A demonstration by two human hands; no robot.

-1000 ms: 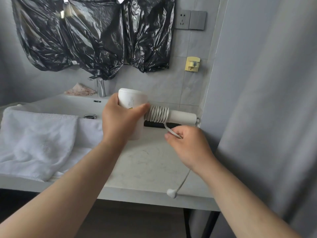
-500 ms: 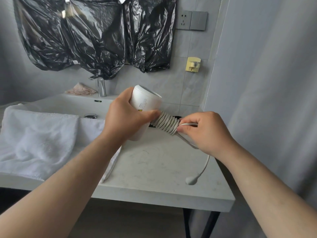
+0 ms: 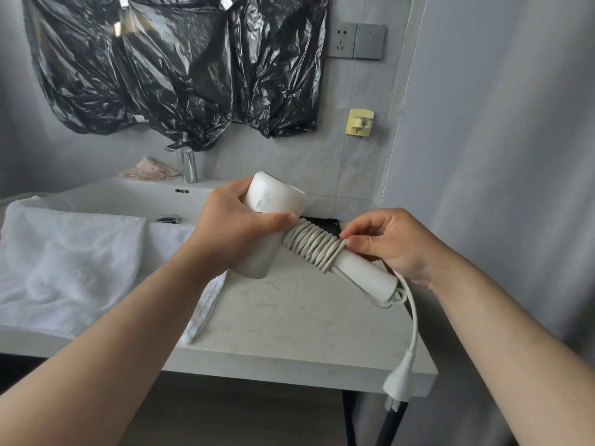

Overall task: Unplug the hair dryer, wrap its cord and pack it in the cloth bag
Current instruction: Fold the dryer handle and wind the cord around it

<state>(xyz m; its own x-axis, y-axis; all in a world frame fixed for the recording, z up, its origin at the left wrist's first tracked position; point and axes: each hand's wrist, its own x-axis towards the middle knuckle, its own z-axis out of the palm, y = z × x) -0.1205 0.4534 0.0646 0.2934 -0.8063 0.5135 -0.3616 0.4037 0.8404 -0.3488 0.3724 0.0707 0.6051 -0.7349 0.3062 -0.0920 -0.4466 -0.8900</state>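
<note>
While my left hand (image 3: 231,233) grips the white hair dryer (image 3: 277,201) above the countertop (image 3: 289,333), fingers and thumb curled round its body, I list as follows. Cord (image 3: 312,244): coiled tightly round the handle (image 3: 363,272), last turn pinched between the thumb and fingertips of my right hand (image 3: 392,243). Plug (image 3: 399,381): unplugged, dangling past the counter's front right corner. Towel (image 3: 64,268): white, spread on the counter at left.
</note>
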